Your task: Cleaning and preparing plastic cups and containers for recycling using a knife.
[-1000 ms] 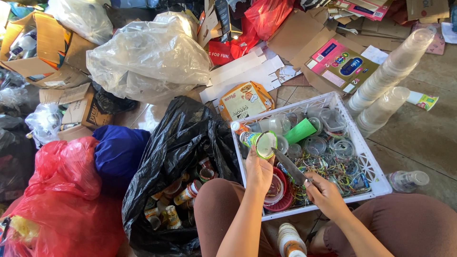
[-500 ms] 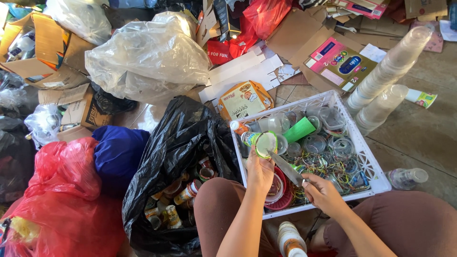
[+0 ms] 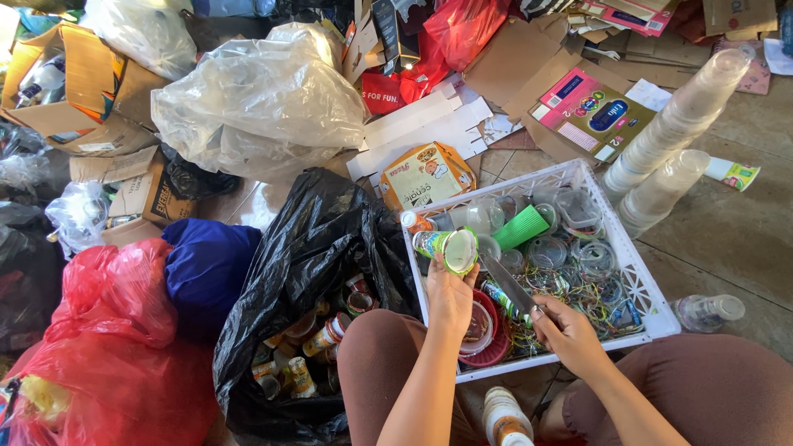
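Your left hand [image 3: 450, 293] sits just below the centre of the frame, its fingers wrapped around a small printed plastic cup [image 3: 446, 246] held on its side over the left part of the white plastic crate [image 3: 652, 318]; the cup's pale open mouth faces right. Your right hand [image 3: 568, 332], lower and to the right, has its fingers pressed around the handle of a knife [image 3: 508, 285], whose blade slants up and left so the tip lies just beside the cup's rim. Whether tip and rim touch cannot be told.

Inside the crate lie clear cut cups, plastic rings, a green cup [image 3: 522, 227] and a red bowl [image 3: 487, 343] under your left wrist. To the left of the crate an open black bag [image 3: 306, 264] holds more printed cups. Red bags [image 3: 107, 355] fill the lower left, with a blue bag [image 3: 206, 264] beside them. Stacks of clear cups [image 3: 677, 132] lie on the floor at upper right, and flattened cardboard spreads across the top.
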